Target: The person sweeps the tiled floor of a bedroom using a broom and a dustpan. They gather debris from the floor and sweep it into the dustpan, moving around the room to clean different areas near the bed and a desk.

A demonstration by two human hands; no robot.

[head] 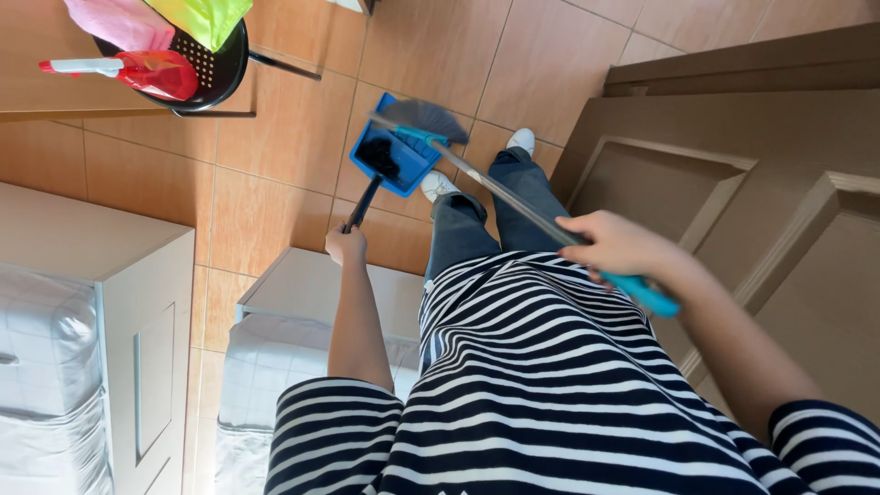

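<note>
Left hand [346, 246] grips dustpan [394, 158] handle; right hand [619, 244] grips broom [426, 119] pole, bristles over pan.

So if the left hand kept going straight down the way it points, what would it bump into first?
Most likely the blue dustpan. The left hand holds its black handle, which points straight at the pan on the tiled floor. Depth is hard to judge from above.

Floor [275, 183]: terracotta tiles, pale grout, daylit. Right: brown panelled wooden door [733, 192]. Left, near: 2 pale cabinets [137, 302], [302, 284]. Far left: black perforated basket [220, 64] holding cloths and a spray bottle.
</note>
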